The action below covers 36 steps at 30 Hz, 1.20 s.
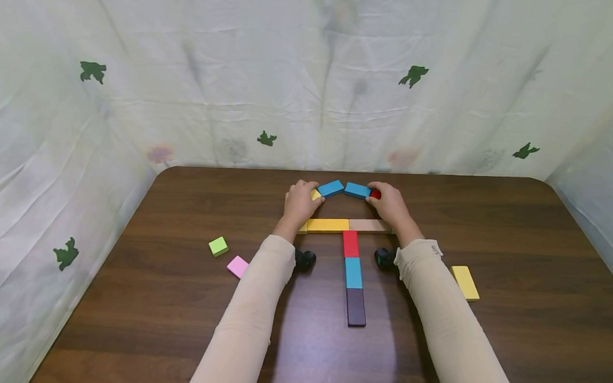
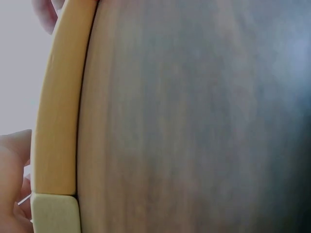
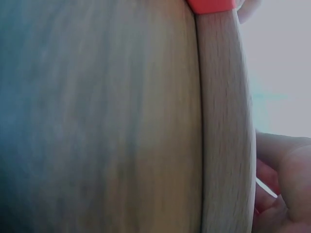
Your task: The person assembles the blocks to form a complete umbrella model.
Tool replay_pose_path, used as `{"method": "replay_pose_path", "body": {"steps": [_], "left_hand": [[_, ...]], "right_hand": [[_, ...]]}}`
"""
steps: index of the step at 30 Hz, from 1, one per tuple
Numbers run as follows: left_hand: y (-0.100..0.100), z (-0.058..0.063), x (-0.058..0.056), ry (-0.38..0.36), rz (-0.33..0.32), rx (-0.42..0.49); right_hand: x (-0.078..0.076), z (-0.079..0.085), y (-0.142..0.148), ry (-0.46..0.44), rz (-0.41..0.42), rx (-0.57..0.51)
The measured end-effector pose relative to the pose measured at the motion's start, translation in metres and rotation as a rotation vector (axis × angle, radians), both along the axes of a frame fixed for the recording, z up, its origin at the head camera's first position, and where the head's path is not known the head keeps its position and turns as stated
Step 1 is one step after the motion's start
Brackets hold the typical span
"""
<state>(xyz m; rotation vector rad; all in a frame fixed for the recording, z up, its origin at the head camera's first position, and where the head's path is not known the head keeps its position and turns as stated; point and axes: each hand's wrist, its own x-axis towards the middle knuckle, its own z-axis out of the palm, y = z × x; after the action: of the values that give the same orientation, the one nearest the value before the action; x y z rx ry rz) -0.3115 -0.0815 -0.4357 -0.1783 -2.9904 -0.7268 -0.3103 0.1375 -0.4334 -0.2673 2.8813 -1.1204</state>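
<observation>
At the far side of the table, my left hand (image 1: pixel 299 204) pinches a yellow block (image 1: pixel 315 194) beside a slanted blue block (image 1: pixel 330 188). Opposite it, my right hand (image 1: pixel 391 207) grips a red block (image 1: pixel 376 193) at the outer end of another blue block (image 1: pixel 357 190). Nearer me runs a row with a long yellow block (image 1: pixel 328 225) and a bare-wood block (image 1: pixel 369 225), its ends partly hidden by my hands. From its middle, a red block (image 1: pixel 351 244), a blue one (image 1: pixel 353 273) and a dark one (image 1: pixel 356 307) line up towards me. A pale block (image 2: pixel 56 213) adjoins the yellow one in the left wrist view.
Left of my left forearm lie a green block (image 1: pixel 218 246) and a pink block (image 1: pixel 238 266), the latter partly covered by the sleeve. A pale yellow block (image 1: pixel 465 282) lies beside my right forearm. A hanging cloth (image 1: pixel 311 99) stands behind the wooden table (image 1: pixel 123 321).
</observation>
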Motion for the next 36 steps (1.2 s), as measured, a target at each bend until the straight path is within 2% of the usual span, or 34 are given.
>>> {"method": "replay_pose_path", "body": {"steps": [8, 16, 20, 24, 29, 36], "left_hand": [[0.001, 0.000, 0.002, -0.014, -0.009, 0.062], [-0.001, -0.001, 0.001, -0.032, -0.013, 0.062], [-0.005, 0.002, 0.001, -0.050, -0.013, 0.082], [-0.014, 0.010, 0.005, -0.051, -0.018, 0.131], [-0.032, 0.021, 0.011, -0.035, -0.067, 0.181], [-0.058, 0.028, 0.028, -0.039, -0.202, 0.184]], "right_hand": [[0.003, 0.000, 0.000, 0.014, -0.014, -0.018], [0.003, 0.000, 0.001, 0.003, -0.023, -0.040], [0.005, 0.002, 0.002, -0.001, -0.029, -0.079], [0.008, 0.008, 0.005, 0.006, -0.033, -0.113], [0.015, 0.019, 0.011, 0.009, -0.027, -0.154], [0.027, 0.026, 0.027, 0.022, -0.003, -0.156]]}}
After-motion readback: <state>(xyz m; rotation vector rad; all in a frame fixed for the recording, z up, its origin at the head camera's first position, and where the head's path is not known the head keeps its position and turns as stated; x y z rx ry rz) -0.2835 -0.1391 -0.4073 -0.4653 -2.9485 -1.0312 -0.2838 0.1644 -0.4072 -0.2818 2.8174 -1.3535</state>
